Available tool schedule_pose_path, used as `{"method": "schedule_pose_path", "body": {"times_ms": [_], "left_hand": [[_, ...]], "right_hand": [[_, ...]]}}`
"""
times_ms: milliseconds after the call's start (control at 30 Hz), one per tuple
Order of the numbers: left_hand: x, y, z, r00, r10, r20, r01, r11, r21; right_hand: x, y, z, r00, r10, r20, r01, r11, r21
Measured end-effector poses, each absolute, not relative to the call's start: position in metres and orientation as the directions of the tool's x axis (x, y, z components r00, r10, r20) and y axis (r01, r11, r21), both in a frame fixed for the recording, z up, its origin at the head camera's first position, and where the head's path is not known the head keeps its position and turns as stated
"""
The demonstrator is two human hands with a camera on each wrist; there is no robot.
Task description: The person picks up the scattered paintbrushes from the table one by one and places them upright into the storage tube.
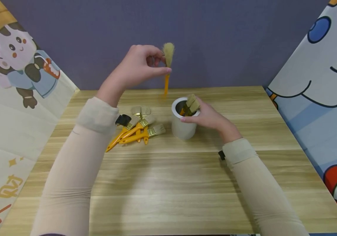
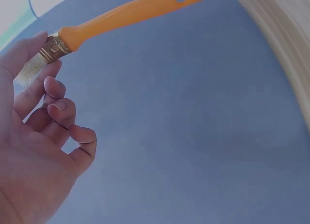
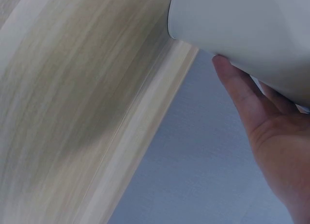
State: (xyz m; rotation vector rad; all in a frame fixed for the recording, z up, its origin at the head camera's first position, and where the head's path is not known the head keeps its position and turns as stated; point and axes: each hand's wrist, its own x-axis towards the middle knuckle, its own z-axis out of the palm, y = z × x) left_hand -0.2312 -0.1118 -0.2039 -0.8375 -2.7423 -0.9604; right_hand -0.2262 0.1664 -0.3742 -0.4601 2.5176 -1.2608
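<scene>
High over the table, my left hand pinches a paintbrush near its metal band, bristles up and orange handle hanging down. In the left wrist view, that paintbrush lies between thumb and fingertips, and the other fingers are curled. My right hand grips a white cylindrical pot at its upper right side, the thumb at the near rim. Brushes stand in the pot, bristles up. Against the outer wall of the pot, fingers of the right hand show in the right wrist view.
Left of the pot, several orange-handled paintbrushes lie in an overlapping pile on the wooden table. A blue-grey panel stands behind the table, and printed cartoon panels flank both sides.
</scene>
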Motion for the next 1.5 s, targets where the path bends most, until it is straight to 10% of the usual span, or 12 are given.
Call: {"method": "schedule_pose_path", "body": {"times_ms": [1500], "left_hand": [[-0.227,-0.049,-0.314,-0.751,0.656,0.079,0.579,0.596,0.557]], "right_hand": [[-0.227,0.168,-0.378,-0.861,-0.509,-0.015,-0.255,0.456,-0.853]]}}
